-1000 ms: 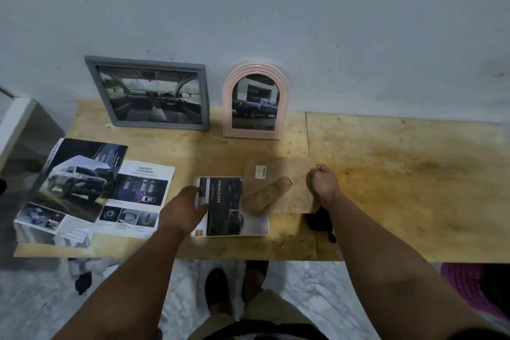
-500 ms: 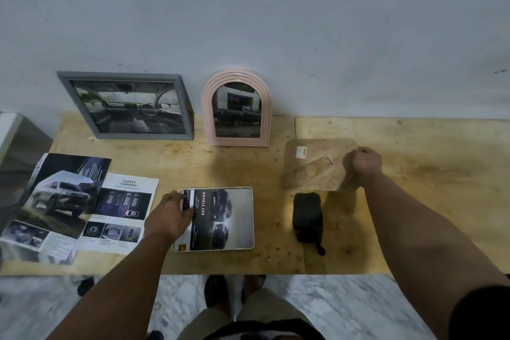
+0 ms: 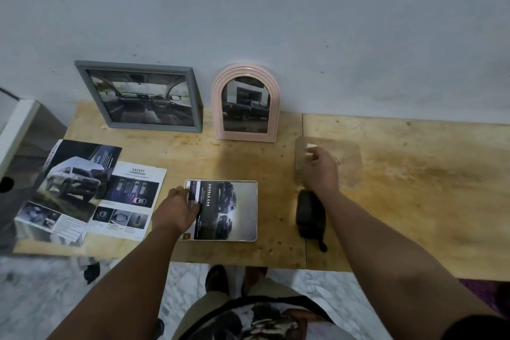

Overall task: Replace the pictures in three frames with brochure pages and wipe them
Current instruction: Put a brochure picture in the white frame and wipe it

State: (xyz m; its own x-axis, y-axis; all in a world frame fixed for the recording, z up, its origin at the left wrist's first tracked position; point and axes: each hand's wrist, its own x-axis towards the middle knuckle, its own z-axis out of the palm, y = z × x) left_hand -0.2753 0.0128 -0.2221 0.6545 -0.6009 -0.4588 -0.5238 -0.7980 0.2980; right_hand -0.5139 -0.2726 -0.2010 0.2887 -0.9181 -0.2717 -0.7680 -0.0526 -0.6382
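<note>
The right hand (image 3: 320, 171) is motion-blurred, so its grip is unclear. It hides part of the backing board (image 3: 345, 157) and the black pouch (image 3: 310, 214).

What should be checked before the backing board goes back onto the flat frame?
1. Brochure page sits inside the white frame: ok.
2. Left hand steadies the frame's left edge: ok.
3. Right hand holds the backing board: not ok, fingers loose above it.
4. Black pouch clear of the frame: ok.
5. Grey frame and pink arched frame upright against the wall: ok.
6. Page lies flat: cannot tell.
</note>
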